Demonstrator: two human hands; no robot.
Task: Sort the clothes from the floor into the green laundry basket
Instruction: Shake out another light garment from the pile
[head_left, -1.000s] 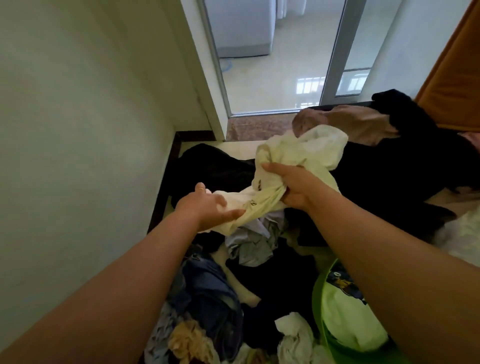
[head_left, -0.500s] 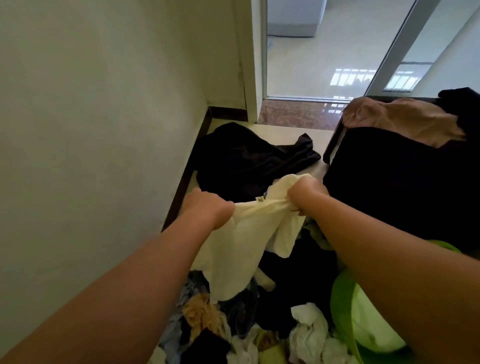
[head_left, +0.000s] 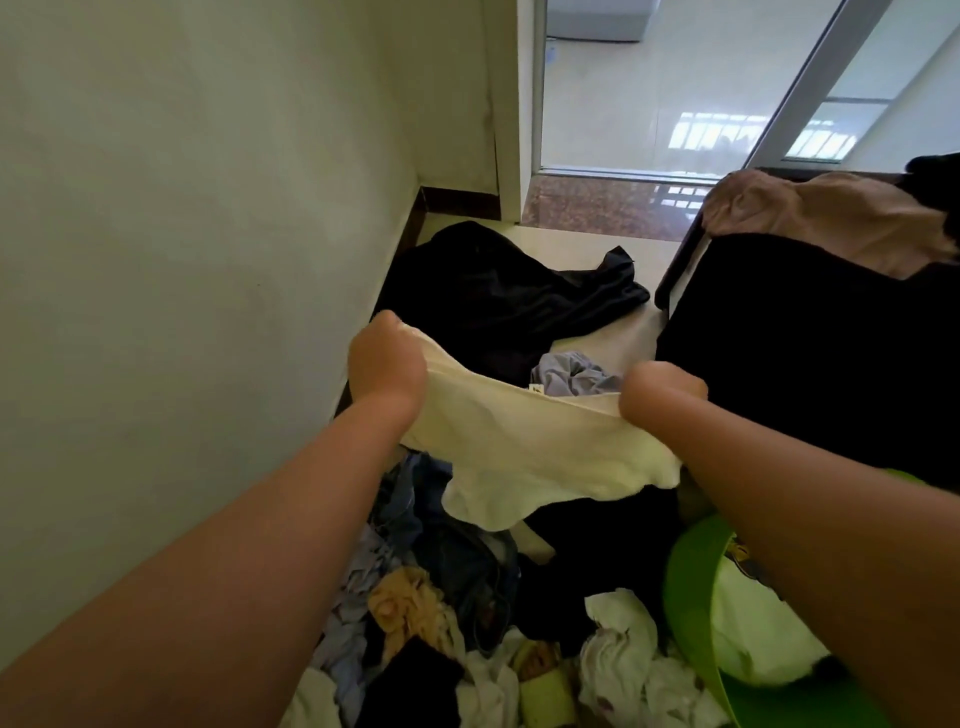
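Note:
A pale yellow garment (head_left: 530, 447) hangs stretched between my two hands, above the heap. My left hand (head_left: 387, 364) grips its left corner and my right hand (head_left: 660, 397) grips its right corner, both with fingers curled under the cloth. The green laundry basket (head_left: 685, 582) stands at the lower right, partly hidden by my right forearm, with a light green garment (head_left: 753, 634) inside. A pile of mixed clothes (head_left: 452, 597) in blue, tan, white and black covers the floor below the held garment.
A black garment (head_left: 498, 296) lies on the floor by the wall. A small grey-lilac piece (head_left: 571, 376) sits behind the held cloth. Dark furniture (head_left: 810, 353) with a pinkish cloth (head_left: 810, 213) stands at right. A cream wall (head_left: 208, 208) runs along the left; a glass door (head_left: 675, 88) is ahead.
Both hands have spread apart, pulling the yellow garment out flat between them. The view has tilted down and to the right.

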